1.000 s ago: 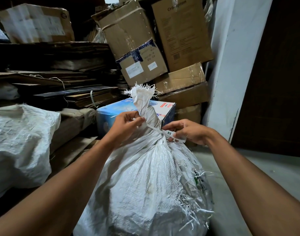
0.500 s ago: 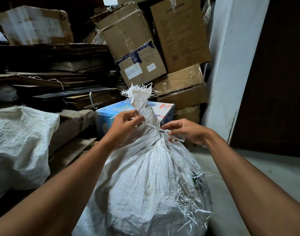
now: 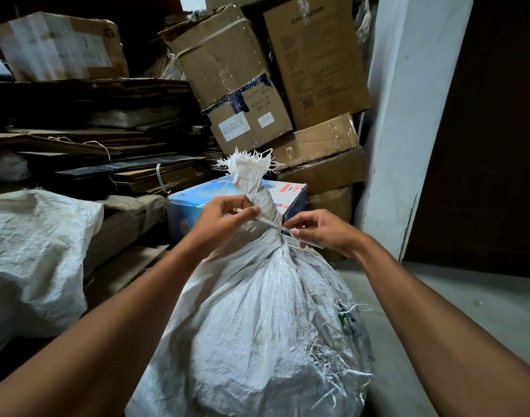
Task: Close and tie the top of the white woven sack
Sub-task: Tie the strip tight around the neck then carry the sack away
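- White woven sack (image 3: 257, 320) sits on the floor at 6 o'clock, looks stuffed, soft, slippery; neck (image 3: 262, 203) already bunched.
- Strip tie (image 3: 271, 224) crosses the neck; grab there.
- Left hand (image 3: 224, 219) pinches one end, right hand (image 3: 321, 230) the other.
- Cardboard boxes (image 3: 233, 85) at 12.

"Crompton" on tall cardboard box (image 3: 316, 60); other labels unreadable.

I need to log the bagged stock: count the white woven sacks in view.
2. One sack stands in the centre, its neck being tied by both hands. A second sack lies at the left edge. Others may be hidden among the cardboard.
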A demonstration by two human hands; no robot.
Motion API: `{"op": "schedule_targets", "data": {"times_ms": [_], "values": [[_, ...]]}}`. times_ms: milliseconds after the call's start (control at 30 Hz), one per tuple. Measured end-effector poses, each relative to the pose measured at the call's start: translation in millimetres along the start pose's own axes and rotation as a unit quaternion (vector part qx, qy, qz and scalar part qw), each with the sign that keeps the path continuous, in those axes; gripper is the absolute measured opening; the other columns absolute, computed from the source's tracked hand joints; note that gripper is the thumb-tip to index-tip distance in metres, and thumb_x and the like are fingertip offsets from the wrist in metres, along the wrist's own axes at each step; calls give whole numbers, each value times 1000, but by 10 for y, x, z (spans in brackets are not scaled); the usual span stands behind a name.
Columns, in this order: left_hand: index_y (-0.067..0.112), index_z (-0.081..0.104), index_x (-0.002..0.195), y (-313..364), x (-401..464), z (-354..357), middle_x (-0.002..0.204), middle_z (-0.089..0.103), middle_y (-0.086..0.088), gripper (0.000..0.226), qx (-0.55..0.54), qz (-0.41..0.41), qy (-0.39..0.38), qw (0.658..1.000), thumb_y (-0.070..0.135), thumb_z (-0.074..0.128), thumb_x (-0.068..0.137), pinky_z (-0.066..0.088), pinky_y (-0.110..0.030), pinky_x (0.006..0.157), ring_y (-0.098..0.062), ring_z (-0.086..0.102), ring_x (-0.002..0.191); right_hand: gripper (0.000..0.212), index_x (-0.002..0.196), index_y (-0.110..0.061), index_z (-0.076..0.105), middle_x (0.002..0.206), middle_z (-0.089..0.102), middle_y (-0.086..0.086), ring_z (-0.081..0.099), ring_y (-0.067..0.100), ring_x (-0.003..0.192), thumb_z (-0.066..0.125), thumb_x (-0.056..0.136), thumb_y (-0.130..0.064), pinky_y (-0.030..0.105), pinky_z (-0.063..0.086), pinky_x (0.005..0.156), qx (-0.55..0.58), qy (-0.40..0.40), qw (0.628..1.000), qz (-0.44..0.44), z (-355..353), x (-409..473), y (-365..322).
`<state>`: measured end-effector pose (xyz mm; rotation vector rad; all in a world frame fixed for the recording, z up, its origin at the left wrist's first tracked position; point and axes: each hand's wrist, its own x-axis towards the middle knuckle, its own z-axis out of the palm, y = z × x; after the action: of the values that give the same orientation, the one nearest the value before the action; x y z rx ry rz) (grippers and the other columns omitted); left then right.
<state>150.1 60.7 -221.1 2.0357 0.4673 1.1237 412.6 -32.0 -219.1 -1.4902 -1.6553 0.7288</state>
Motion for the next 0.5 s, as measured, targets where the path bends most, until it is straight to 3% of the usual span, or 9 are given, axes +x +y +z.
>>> {"op": "schedule_targets", "data": {"times_ms": [167,333,433,500], "values": [[29,85,91,116,48,17,88,79,6,28,140,3,-21,990,57,83,86,57,-33,79,-9,72,82,18,117,-21,79,109,76,2,67,13,89,72,101,-16,24,56,78,-31,11,999,-19,-10,15,35],[32,84,113,384,185,4,109,82,9,17,333,26,-109,936,32,74,99,56,-31,89,-10,71,96,19,118,-18,78,101,75,-1,66,12,86,71,101,-12,27,57,79,-31,29,999,-20,-41,-6,65],[32,84,105,532,282,159,104,82,6,14,437,35,-138,888,27,74,97,56,-30,82,-16,69,89,21,121,-17,77,112,76,5,69,17,90,72,101,-13,38,61,87,-41,31,998,-35,-27,11,62],[34,84,100,525,330,310,99,80,3,10,463,24,-119,878,32,78,92,61,-37,82,-23,71,92,23,124,-14,76,118,76,8,70,20,98,72,101,-11,40,62,91,-35,33,998,-43,-6,30,50]]}}
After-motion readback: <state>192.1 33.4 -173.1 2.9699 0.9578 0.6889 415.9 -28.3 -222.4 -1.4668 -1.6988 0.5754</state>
